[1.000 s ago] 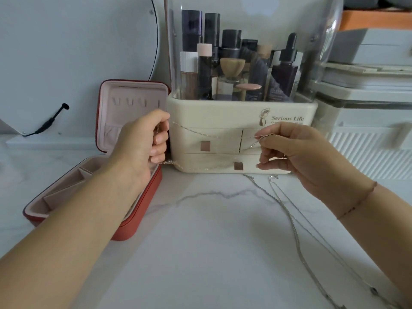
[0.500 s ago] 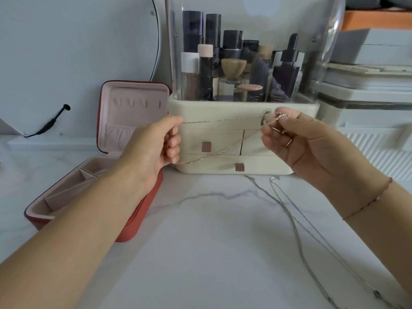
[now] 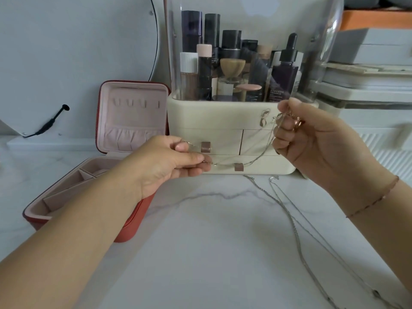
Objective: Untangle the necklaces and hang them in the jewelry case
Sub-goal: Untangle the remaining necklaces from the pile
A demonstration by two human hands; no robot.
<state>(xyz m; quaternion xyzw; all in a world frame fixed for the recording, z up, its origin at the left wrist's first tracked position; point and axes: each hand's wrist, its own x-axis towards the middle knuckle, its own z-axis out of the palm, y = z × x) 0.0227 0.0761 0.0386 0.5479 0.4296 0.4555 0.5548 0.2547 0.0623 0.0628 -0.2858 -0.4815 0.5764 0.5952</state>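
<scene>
A thin gold necklace (image 3: 252,160) hangs in a slack loop between my two hands, in front of the cream organiser. My left hand (image 3: 171,161) pinches one end of the chain between thumb and fingers. My right hand (image 3: 312,143) is raised higher and grips the other end, with a small rose-gold pendant showing at its fingers. The red jewelry case (image 3: 131,121) stands open at the left, its pink lid upright with a row of hooks. Two silver necklaces (image 3: 289,221) lie stretched on the marble table at the right.
A cream cosmetics organiser (image 3: 223,117) with small drawers and a clear dome full of bottles stands right behind my hands. A round mirror (image 3: 66,52) leans at the back left. White storage boxes (image 3: 367,85) stack at the back right.
My left hand has dropped lower and moved right, now pinching the chain. The necklace went from taut and crossed to a slack hanging loop. My right hand lifted slightly.
</scene>
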